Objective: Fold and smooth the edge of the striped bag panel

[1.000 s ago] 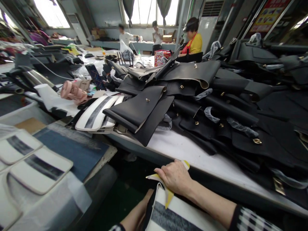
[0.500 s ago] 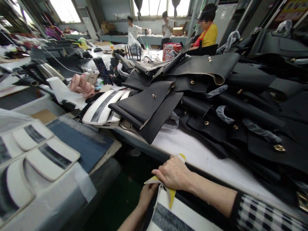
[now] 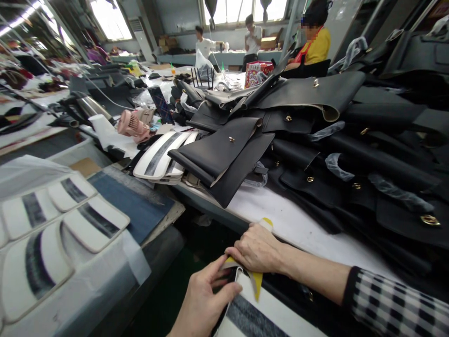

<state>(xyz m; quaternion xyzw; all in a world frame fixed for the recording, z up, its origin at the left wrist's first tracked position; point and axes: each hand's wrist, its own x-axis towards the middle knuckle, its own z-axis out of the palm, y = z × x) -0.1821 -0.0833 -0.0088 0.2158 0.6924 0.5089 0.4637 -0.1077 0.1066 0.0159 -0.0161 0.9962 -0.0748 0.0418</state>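
At the bottom centre a white panel with a grey stripe (image 3: pixel 261 316) lies in front of me. A yellow strip (image 3: pixel 257 281) runs along its top edge. My right hand (image 3: pixel 257 250) presses down on that edge, fingers curled over the yellow strip. My left hand (image 3: pixel 203 299) pinches the panel's upper left corner between thumb and fingers. Both hands sit just below the white table edge (image 3: pixel 301 234).
A big heap of black leather pieces with gold studs (image 3: pixel 333 140) covers the table. White striped panels are stacked at centre (image 3: pixel 161 157) and laid out at left (image 3: pixel 94 222). A pink fan (image 3: pixel 131 125) lies behind. Three people work at the back.
My left hand has come up from below and taken the panel's corner. The view has shifted left and slightly down; my right hand stays on the yellow strip.
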